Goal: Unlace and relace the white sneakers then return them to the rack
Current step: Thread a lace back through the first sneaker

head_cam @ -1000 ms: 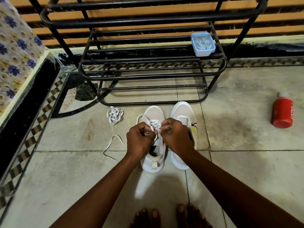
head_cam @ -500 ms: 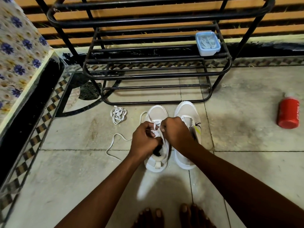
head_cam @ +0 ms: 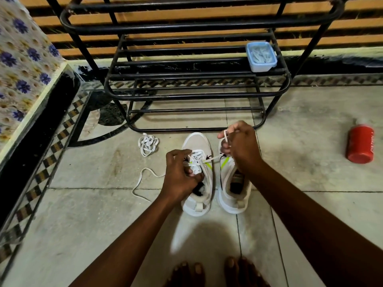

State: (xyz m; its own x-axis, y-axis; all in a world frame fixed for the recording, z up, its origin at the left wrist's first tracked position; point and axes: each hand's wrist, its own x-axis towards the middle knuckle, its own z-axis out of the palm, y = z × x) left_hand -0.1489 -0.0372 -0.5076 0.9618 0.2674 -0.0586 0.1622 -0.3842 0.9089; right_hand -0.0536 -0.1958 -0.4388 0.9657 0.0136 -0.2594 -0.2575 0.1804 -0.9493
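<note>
Your left hand (head_cam: 178, 179): fingers curled, gripping the left sneaker (head_cam: 198, 179) at its lacing.
Your right hand (head_cam: 241, 148): pinching the lace (head_cam: 227, 138), pulled right.
Sneakers: on floor, near the rack (head_cam: 196, 88).

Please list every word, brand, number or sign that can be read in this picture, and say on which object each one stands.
Red bottle: white letters run along its side, too blurred to read.
Sneakers: small black and yellow-green marks, no readable text.
Blue container on the rack: no text visible.

Red bottle (head_cam: 360, 145), maybe lying; blue tub (head_cam: 261, 56).
</note>
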